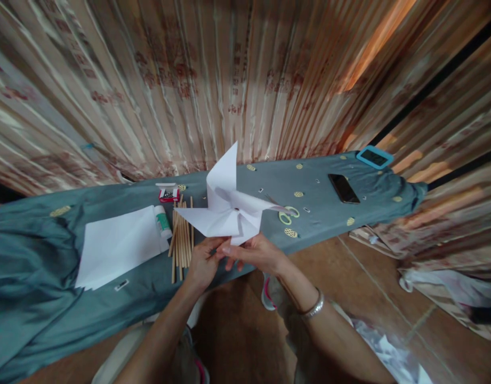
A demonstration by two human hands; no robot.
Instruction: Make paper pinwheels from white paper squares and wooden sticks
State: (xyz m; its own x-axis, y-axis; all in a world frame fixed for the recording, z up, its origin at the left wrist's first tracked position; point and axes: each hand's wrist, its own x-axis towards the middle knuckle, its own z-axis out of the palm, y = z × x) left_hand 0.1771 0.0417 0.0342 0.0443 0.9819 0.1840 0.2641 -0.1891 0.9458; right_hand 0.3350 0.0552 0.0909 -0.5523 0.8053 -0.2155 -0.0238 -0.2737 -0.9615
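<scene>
A white paper pinwheel (225,205) with folded, pointed blades is held up over the table's front edge. A small dark dot marks its centre. My right hand (261,253) pinches its lowest blade between thumb and fingers. My left hand (205,261) is closed just below the pinwheel, its fingertips meeting those of my right hand; whether a stick is between them is hidden. Thin wooden sticks (182,248) lie in a bunch left of the pinwheel. Behind them sits a small open red box (169,194) with small metal pieces in it.
Left on the blue-green cloth (121,205) are white paper sheets (119,242) and a glue stick (162,221). Scissors with pale green handles (287,215), a black phone (344,188) and a blue-framed device (375,157) lie to the right. A curtain (213,85) hangs behind.
</scene>
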